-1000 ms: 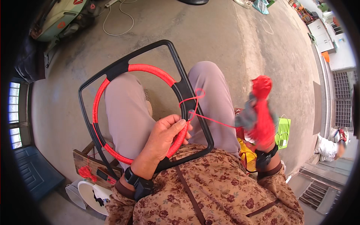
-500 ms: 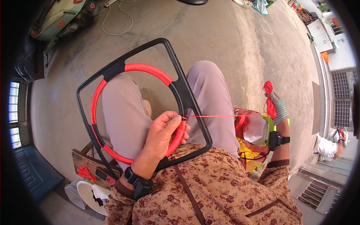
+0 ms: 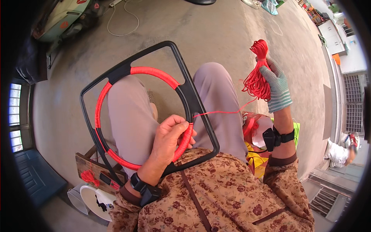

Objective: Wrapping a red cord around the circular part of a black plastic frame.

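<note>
A black frame (image 3: 120, 73) with a round inner ring lies tilted across my lap. Much of the ring is tightly wound with red cord (image 3: 155, 72); other stretches are bare black. My left hand (image 3: 167, 137) is bare and closed on the wound lower right part of the ring, thumb pressed near the end of the winding. In a striped grey-green glove, my right hand (image 3: 276, 83) grips a tied bundle of red cord (image 3: 259, 79), held up beyond my right knee. One slightly slack strand (image 3: 228, 112) runs from that bundle to the ring beside my left thumb.
At lower left, a wooden board (image 3: 83, 162) bears a small red cord bundle (image 3: 89, 176) and a phone (image 3: 105, 178), with a white tub (image 3: 88, 195) below. Red and yellow bags (image 3: 255, 158) stand by my right thigh. A green-white vehicle (image 3: 63, 19) is at far left.
My right hand has risen and come inward with the cord bundle, now seen more fully. The strand has gone from taut to slightly slack. My left hand keeps its hold.
</note>
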{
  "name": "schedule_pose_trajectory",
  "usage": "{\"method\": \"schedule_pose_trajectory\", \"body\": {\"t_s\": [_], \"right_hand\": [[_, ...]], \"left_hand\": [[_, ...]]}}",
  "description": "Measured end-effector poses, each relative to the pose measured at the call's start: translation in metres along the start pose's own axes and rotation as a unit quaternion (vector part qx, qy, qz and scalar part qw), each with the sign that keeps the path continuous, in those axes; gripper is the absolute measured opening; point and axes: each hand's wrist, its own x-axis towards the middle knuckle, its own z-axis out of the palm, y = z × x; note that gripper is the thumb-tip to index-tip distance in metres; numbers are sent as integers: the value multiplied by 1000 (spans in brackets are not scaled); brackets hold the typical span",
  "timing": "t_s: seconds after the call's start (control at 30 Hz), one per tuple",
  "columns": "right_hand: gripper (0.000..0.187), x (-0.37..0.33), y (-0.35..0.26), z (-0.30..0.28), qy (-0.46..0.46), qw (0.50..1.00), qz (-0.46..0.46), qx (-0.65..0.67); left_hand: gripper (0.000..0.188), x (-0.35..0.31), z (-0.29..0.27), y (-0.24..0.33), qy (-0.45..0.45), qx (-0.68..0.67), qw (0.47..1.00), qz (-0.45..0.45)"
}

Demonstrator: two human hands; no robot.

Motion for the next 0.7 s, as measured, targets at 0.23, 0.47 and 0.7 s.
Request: {"method": "schedule_pose_trajectory", "body": {"t_s": [0.23, 0.47, 0.7], "right_hand": [[38, -23, -7, 36, -94, 983, 112, 113], [29, -11, 41, -39, 131, 909, -98, -384], [31, -1, 67, -71, 168, 937, -41, -303]], "left_hand": [[14, 1, -1, 0, 13, -5, 1000, 12], [14, 1, -4, 0, 0, -14, 1000, 21], [13, 2, -7, -1, -22, -26, 999, 20]]}}
